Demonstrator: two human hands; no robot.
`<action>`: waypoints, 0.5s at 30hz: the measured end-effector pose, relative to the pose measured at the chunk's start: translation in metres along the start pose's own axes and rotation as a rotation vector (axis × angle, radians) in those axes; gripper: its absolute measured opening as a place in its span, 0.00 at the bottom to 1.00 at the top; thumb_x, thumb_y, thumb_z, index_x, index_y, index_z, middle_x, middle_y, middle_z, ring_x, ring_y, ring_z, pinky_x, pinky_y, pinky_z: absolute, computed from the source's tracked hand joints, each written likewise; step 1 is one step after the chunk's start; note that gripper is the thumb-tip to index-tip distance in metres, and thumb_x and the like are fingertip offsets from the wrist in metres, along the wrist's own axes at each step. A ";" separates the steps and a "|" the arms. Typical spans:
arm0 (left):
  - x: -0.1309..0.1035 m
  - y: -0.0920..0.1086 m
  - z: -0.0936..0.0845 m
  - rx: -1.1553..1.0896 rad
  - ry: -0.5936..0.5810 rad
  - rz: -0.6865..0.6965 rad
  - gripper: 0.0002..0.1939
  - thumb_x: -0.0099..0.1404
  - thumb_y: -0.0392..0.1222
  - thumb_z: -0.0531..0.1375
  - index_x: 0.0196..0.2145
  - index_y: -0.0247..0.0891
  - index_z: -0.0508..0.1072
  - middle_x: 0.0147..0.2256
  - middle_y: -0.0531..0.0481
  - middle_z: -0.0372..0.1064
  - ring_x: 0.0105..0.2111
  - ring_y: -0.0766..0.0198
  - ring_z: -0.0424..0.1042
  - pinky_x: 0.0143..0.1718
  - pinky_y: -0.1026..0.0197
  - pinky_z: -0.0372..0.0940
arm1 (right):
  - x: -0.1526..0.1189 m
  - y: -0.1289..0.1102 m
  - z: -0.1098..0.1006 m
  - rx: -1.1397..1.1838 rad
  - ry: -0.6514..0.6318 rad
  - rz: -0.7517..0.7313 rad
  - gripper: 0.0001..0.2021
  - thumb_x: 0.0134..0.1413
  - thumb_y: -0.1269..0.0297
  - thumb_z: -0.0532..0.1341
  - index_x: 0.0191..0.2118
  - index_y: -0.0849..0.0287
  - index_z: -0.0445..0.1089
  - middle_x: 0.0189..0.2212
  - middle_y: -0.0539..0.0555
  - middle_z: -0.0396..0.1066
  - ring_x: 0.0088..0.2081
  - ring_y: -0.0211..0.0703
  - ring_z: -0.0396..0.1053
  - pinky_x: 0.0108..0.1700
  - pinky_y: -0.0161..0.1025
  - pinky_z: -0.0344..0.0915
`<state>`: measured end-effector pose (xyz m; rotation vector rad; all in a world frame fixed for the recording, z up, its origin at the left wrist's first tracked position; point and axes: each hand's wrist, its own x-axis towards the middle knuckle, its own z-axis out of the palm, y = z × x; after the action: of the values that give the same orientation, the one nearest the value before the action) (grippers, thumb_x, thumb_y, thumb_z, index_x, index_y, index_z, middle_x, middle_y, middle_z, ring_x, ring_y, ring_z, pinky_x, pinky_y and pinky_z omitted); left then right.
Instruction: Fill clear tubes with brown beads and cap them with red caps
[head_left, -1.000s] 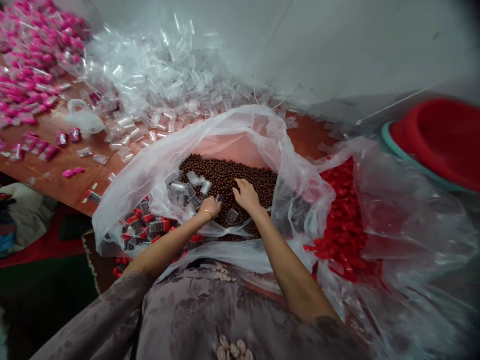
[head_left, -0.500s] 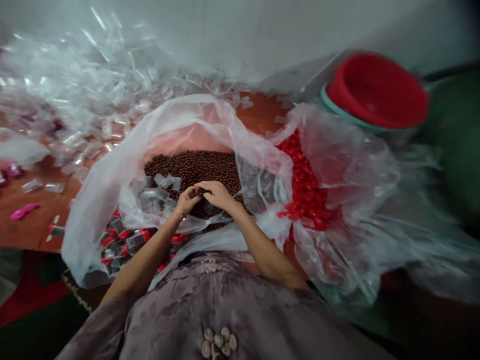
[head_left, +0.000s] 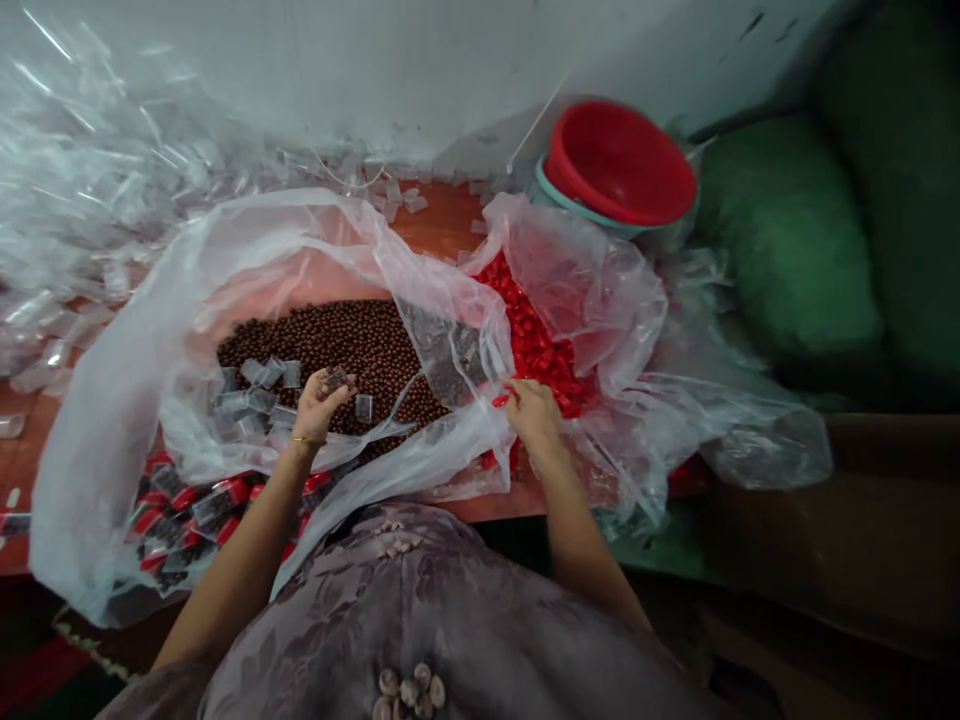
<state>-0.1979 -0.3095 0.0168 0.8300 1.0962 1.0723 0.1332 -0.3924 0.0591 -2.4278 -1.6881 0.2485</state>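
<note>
My left hand (head_left: 316, 408) is closed on a small clear plastic container (head_left: 339, 379) with brown balls in it, held over the pile of small brown balls (head_left: 341, 330). Between the fingertips of my right hand (head_left: 535, 414) is a red plastic cap (head_left: 500, 401). That hand is at the near left edge of a heap of red caps (head_left: 536, 340). Several clear containers (head_left: 262, 402) lie on the balls left of my left hand. A single clear container (head_left: 364, 407) rests just right of it.
A whitish plastic bag (head_left: 97, 400) surrounds the balls. Filled, red-capped containers (head_left: 191, 505) lie at the near left. Loose clear containers (head_left: 112, 200) are heaped at the far left. A red basin (head_left: 622, 165) stands at the back right, near green sacks (head_left: 787, 240).
My hands were together over the balls and are now apart. My right hand has moved right to the red caps and taken one. The camera view has shifted right.
</note>
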 end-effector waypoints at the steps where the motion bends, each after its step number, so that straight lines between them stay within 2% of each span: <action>1: -0.001 0.001 0.003 0.012 0.004 0.013 0.24 0.45 0.45 0.67 0.39 0.40 0.63 0.35 0.51 0.73 0.38 0.61 0.73 0.47 0.49 0.65 | 0.000 0.011 -0.003 -0.055 0.002 0.027 0.17 0.50 0.70 0.51 0.43 0.61 0.71 0.40 0.60 0.70 0.41 0.47 0.65 0.44 0.44 0.61; 4: -0.005 0.008 0.012 0.040 -0.018 0.022 0.24 0.45 0.45 0.67 0.38 0.39 0.63 0.35 0.50 0.74 0.39 0.61 0.73 0.48 0.50 0.64 | 0.000 0.025 -0.004 -0.170 0.035 0.115 0.18 0.53 0.58 0.51 0.40 0.65 0.72 0.35 0.63 0.70 0.40 0.50 0.65 0.41 0.45 0.61; 7: -0.012 0.016 0.021 0.002 -0.049 0.004 0.24 0.45 0.46 0.67 0.38 0.38 0.63 0.35 0.49 0.74 0.38 0.61 0.73 0.48 0.50 0.63 | 0.002 0.020 0.003 -0.246 -0.034 0.164 0.25 0.51 0.49 0.51 0.38 0.68 0.72 0.35 0.68 0.69 0.40 0.57 0.65 0.38 0.50 0.61; 10: -0.021 0.021 0.032 -0.036 -0.081 -0.023 0.24 0.46 0.46 0.67 0.39 0.37 0.63 0.36 0.48 0.74 0.37 0.61 0.73 0.48 0.50 0.63 | 0.006 0.011 0.011 -0.264 -0.113 0.158 0.22 0.49 0.53 0.53 0.39 0.68 0.72 0.38 0.71 0.68 0.42 0.63 0.65 0.37 0.54 0.60; 13: -0.029 0.024 0.041 -0.099 -0.089 -0.048 0.24 0.47 0.47 0.67 0.39 0.35 0.64 0.36 0.46 0.74 0.37 0.60 0.73 0.46 0.50 0.64 | 0.010 0.006 0.011 -0.186 -0.053 0.159 0.17 0.48 0.59 0.53 0.38 0.65 0.71 0.38 0.69 0.69 0.43 0.62 0.65 0.39 0.56 0.59; 15: -0.033 0.023 0.044 -0.113 -0.098 -0.052 0.25 0.46 0.47 0.67 0.39 0.35 0.65 0.36 0.46 0.73 0.38 0.59 0.72 0.45 0.50 0.65 | 0.013 0.002 0.007 -0.021 0.012 0.176 0.16 0.47 0.58 0.54 0.38 0.64 0.68 0.34 0.66 0.70 0.40 0.58 0.67 0.39 0.54 0.60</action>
<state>-0.1649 -0.3350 0.0587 0.7524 0.9618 1.0297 0.1377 -0.3804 0.0509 -2.5901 -1.4807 0.2403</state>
